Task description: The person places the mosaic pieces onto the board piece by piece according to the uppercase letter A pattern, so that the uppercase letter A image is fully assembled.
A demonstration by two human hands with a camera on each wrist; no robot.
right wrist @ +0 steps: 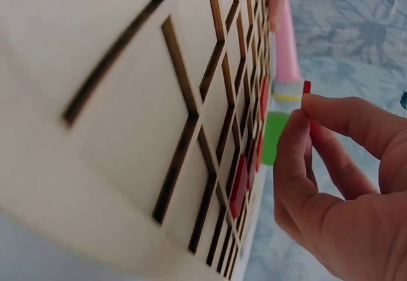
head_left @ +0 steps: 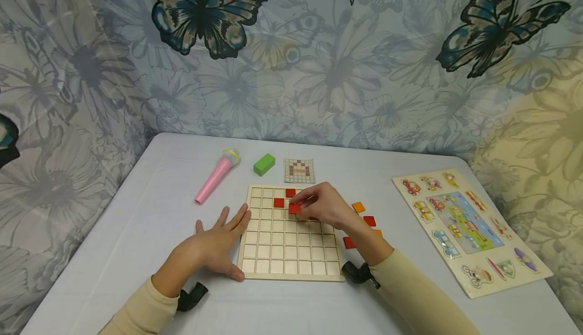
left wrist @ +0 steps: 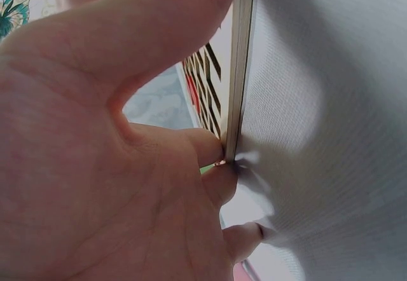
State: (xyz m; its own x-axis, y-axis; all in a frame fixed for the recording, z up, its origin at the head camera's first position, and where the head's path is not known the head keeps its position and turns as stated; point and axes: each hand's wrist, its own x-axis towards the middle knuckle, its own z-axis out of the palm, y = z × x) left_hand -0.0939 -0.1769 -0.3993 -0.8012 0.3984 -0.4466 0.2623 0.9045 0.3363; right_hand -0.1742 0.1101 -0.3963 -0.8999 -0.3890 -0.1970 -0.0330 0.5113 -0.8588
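My right hand point(head_left: 322, 207) pinches a red square tile point(head_left: 294, 209) between thumb and fingers, over the upper part of a wooden grid board point(head_left: 291, 277). In the right wrist view that pinched tile point(right wrist: 307, 88) is seen nearly edge-on, raised off the board. Other red tiles sit in cells close by, one in the top row point(head_left: 290, 193) and another one row lower point(head_left: 279, 202); the right hand hides some cells. Spread along the board's left side, my left hand point(head_left: 214, 246) touches the edge with its fingertips, its thumb at the near left corner.
Loose orange point(head_left: 358, 207) and red tiles point(head_left: 369, 221) lie right of the board, partly behind the right forearm. Beyond the board are a pink toy microphone point(head_left: 214, 180), a green block point(head_left: 264, 165) and a small pattern card point(head_left: 299, 179). A picture puzzle board point(head_left: 469, 287) lies at far right.
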